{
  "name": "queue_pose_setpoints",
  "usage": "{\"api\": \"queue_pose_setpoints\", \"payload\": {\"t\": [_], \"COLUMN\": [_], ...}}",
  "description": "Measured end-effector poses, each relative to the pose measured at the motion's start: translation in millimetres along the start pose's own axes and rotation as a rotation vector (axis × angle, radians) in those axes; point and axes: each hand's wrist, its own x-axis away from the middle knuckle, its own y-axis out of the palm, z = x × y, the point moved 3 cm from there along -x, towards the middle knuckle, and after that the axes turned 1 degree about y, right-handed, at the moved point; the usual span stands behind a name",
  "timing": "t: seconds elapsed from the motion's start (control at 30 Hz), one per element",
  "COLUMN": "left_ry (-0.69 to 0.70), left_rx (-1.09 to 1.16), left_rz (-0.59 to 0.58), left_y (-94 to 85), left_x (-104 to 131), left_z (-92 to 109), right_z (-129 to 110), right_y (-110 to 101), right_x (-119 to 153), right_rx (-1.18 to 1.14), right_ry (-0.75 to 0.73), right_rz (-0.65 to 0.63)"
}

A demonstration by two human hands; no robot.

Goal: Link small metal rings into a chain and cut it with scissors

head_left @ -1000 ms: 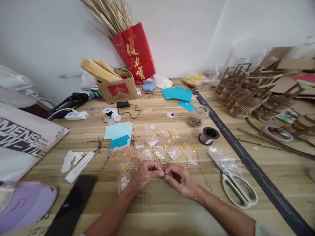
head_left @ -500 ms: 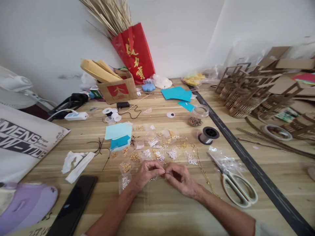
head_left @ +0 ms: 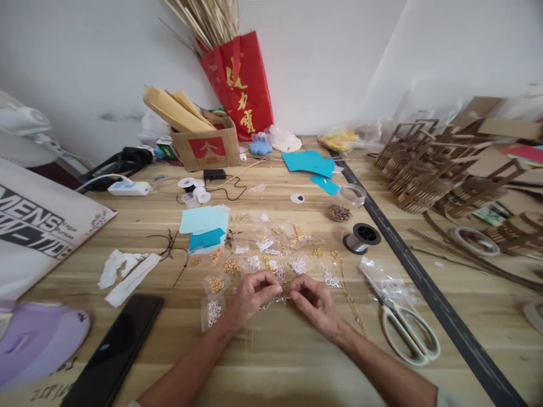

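Observation:
Near the table's middle, my left hand (head_left: 258, 295) pinches thumb against fingertips, closed on something too small to make out. A little to its right my right hand (head_left: 313, 301) is also closed, its fingertips together; what it grips cannot be made out. A thin line seems to run across the short gap between the fingertips. Just below the gap lies a string of small silvery pieces (head_left: 274, 303). Small clear bags of silver beads (head_left: 297, 265) and gold findings (head_left: 231, 267) lie beyond the hands. White rings (head_left: 331, 275) and a gold chain (head_left: 351, 299) are right of them.
Scissors (head_left: 409, 333) lie right of my right arm, below a wire spool (head_left: 362, 238) and a jar of beads (head_left: 339, 212). At left are a black phone (head_left: 114, 350) and white strips (head_left: 133, 278). Small woven baskets (head_left: 424, 181) crowd the far right.
My fingertips have moved slightly apart, and more of the silvery string shows below them. The whole view has shifted a little.

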Motion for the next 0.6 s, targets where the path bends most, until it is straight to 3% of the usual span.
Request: {"api": "queue_pose_setpoints", "payload": {"t": [0.17,0.4,0.6], "left_ry": [0.026,0.048,0.160], "left_rx": [-0.010,0.008,-0.121], "left_rz": [0.119,0.107,0.203], "left_y": [-1.0,1.8,-0.7], "left_x": [0.4,2.9,2.8], "left_z": [0.5,2.2,-0.3], "right_z": [1.0,-3.8,-3.3], "right_y": [-1.4,-2.1,-4.0], "right_x": [1.4,0.7,1.0], "right_rx": [-0.025,-0.018,-0.062], "right_ry": [0.046,0.052,0.102], "right_rz": [0.039,0.079,0.099]}}
